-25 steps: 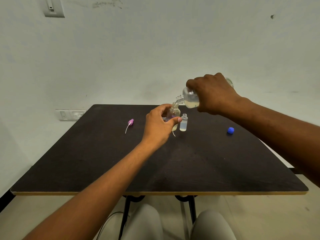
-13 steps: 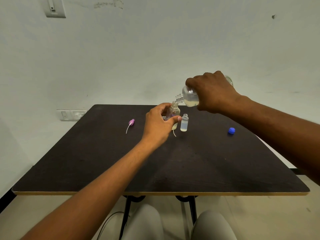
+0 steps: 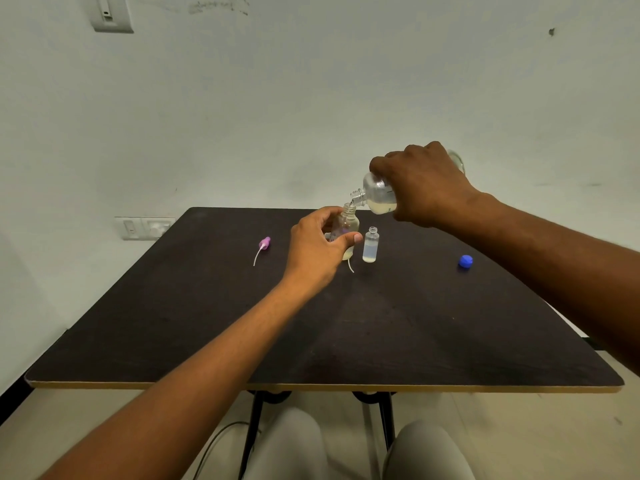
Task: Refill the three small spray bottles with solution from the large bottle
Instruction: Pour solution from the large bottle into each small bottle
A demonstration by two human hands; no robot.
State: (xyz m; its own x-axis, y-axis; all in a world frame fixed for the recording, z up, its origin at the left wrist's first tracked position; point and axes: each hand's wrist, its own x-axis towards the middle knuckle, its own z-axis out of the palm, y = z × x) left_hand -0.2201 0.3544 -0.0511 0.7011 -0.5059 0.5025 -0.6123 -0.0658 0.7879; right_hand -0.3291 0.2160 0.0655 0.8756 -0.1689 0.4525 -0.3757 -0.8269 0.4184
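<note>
My right hand (image 3: 420, 183) grips the large clear bottle (image 3: 377, 197), tipped on its side with pale yellowish liquid in it. Its open neck hangs just over the mouth of a small clear bottle (image 3: 347, 223) that stands upright on the dark table (image 3: 398, 327). My left hand (image 3: 317, 251) holds that small bottle between thumb and fingers. A second, thinner small bottle (image 3: 371, 244), uncapped and partly filled, stands just to the right. A third small bottle is not visible; my left hand may hide it.
A pink spray head with a white dip tube (image 3: 262, 248) lies left of my left hand. A blue cap (image 3: 465, 261) lies at the right. A white dip tube (image 3: 350, 265) pokes out below the held bottle. My knees show under the table's front edge.
The large bottle and my right hand have risen slightly and stayed tipped over the small bottle's mouth. My left hand keeps its hold on the small bottle.
</note>
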